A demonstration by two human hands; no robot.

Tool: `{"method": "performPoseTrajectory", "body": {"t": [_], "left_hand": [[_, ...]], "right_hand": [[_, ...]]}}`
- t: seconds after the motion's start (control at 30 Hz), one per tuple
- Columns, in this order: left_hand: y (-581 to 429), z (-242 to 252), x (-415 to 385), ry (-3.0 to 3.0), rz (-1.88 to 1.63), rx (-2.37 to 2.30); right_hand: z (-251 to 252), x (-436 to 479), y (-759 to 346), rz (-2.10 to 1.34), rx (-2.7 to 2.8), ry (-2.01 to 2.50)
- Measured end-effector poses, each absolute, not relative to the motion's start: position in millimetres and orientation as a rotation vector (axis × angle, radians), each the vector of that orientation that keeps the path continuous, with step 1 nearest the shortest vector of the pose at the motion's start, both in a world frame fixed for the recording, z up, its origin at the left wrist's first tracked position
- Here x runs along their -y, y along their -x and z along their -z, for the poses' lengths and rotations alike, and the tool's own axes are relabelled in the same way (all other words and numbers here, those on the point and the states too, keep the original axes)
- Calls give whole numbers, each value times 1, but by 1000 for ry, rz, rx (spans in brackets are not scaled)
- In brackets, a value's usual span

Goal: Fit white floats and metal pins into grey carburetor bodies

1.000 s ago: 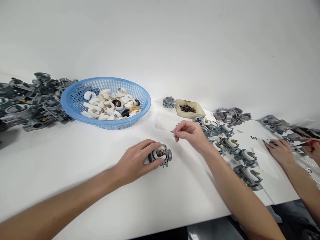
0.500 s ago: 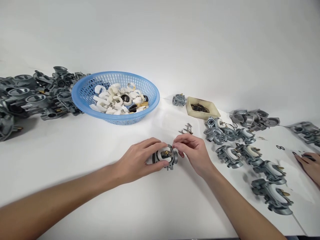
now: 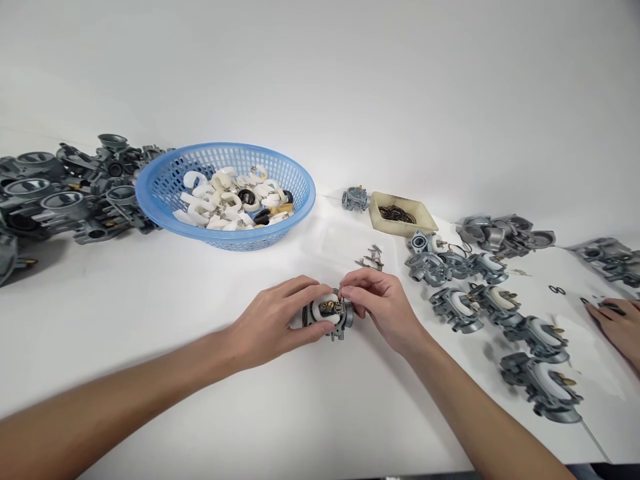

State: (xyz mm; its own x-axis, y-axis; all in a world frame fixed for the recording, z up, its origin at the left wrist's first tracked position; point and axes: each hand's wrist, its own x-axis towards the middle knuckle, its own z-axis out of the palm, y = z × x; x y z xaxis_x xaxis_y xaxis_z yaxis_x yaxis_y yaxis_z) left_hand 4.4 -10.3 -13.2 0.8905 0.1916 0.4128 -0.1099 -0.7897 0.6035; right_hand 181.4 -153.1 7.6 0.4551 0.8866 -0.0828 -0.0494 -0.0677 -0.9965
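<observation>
A metal carburetor (image 3: 343, 327) with a white float (image 3: 318, 311) in its upturned top stands on the table in front of me. My left hand (image 3: 280, 320) is closed around its left side, with thumb and fingers over the float and rim. At the far right edge of the carburetor, the thumb and forefinger of my right hand (image 3: 383, 303) are pinched on a tiny thin piece, too small to name. Just beyond that hand lies a little heap of small metal pins (image 3: 371, 259).
A blue basket (image 3: 225, 239) holds white and black floats. Left of it is a pile of carburetor bodies (image 3: 65, 203). A cream tray (image 3: 400, 227) contains black rings. Several carburetors with floats (image 3: 543, 387) stand at right, near another person's hand (image 3: 617, 330).
My right fingertips have shifted slightly left, closer over the carburetor's edge. My left hand keeps its hold. The whole view has drifted a little.
</observation>
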Motion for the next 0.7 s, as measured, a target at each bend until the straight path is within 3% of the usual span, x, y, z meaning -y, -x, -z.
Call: {"method": "performPoseTrajectory", "body": {"t": [0.7], "left_hand": [[-3,12,10,-2413,-583,-59]], "right_hand": [[-15,160,-190,-929,1012,1505]]}}
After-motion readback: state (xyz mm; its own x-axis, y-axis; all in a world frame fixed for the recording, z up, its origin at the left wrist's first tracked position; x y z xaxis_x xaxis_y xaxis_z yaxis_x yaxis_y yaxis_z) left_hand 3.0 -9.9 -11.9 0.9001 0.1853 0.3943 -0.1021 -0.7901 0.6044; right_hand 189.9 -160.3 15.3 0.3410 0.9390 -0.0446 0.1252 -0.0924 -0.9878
